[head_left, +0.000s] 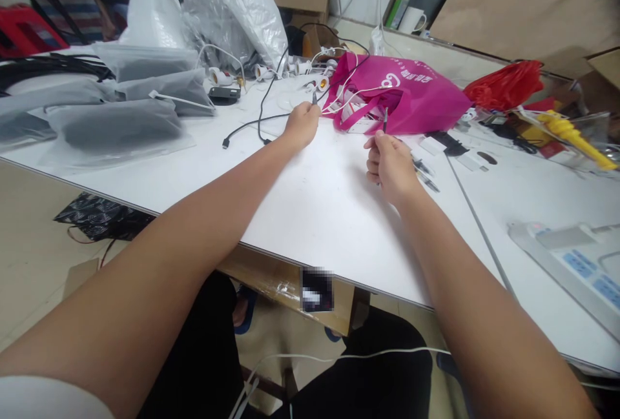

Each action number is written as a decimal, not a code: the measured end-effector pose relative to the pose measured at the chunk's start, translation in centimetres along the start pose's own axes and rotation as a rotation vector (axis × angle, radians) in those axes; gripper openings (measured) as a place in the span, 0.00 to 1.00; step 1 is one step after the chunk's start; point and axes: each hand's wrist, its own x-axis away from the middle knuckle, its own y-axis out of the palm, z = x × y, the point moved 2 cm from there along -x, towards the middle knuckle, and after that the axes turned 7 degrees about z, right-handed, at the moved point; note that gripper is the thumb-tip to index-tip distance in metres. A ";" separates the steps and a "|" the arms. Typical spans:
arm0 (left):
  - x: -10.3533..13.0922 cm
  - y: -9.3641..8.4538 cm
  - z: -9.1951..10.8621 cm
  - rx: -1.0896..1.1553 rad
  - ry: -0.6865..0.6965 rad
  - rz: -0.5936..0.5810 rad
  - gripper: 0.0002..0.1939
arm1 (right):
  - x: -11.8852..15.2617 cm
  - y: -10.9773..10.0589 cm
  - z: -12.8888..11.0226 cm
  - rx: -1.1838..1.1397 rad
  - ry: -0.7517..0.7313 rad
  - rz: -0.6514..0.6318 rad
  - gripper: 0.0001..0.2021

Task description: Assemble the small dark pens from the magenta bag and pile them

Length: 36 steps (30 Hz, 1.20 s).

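Observation:
My left hand (301, 126) is closed above the white table, near the pink bag. A short dark-grey tip (314, 98) sticks up from its fingers; its kind is too small to make out. My right hand (393, 162) is curled round a thin dark pen-like stick (385, 121), whose upper end points toward the bag's opening. The pink bag (426, 93) lies on its side with white boxes and cables showing in its mouth. A black cable (247, 124) with a plug end runs behind my left hand. Several pens (426, 177) lie just right of my right hand.
Grey frosted pouches (116, 128) are piled at the left, beside a small black device (224, 94). White lamp sockets (264, 73) stand at the back. A red plastic bag (506, 86), a yellow tool (576, 138) and a white scale-like machine (571, 257) are on the right.

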 end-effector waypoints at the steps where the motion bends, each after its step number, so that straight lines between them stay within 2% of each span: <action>1: 0.2 0.1 0.1 0.042 -0.034 -0.029 0.14 | 0.0 0.0 0.0 -0.002 0.003 0.003 0.22; 4: 1.2 0.5 0.7 0.186 -0.099 -0.133 0.16 | -0.1 -0.1 0.0 0.003 0.003 0.004 0.22; 7: 2.3 0.8 1.4 0.307 -0.122 -0.223 0.13 | -0.1 -0.1 0.1 0.016 0.011 -0.016 0.23; 10: 3.2 1.1 2.0 0.377 -0.144 -0.260 0.06 | 0.0 -0.2 0.1 0.021 0.031 -0.025 0.22; 12: 3.6 1.2 2.3 0.391 -0.154 -0.272 0.06 | 0.0 -0.2 0.1 0.017 0.041 -0.020 0.21; 18: 3.8 1.3 2.2 0.371 -0.116 -0.263 0.15 | 0.1 -0.1 0.0 0.030 0.041 -0.033 0.20; 25: 3.7 1.3 2.1 0.414 -0.146 -0.290 0.13 | 0.2 -0.1 0.2 0.051 0.052 -0.055 0.20; 30: 3.9 1.2 2.7 0.545 -0.174 -0.274 0.13 | 0.7 0.2 -0.1 0.047 0.061 -0.083 0.14; 33: 3.8 0.9 2.8 0.556 -0.163 -0.243 0.09 | 1.1 0.3 -0.6 0.072 0.065 -0.134 0.13; 36: 3.5 0.6 2.6 0.517 -0.146 -0.192 0.10 | 1.7 0.6 -0.9 0.133 0.130 -0.179 0.15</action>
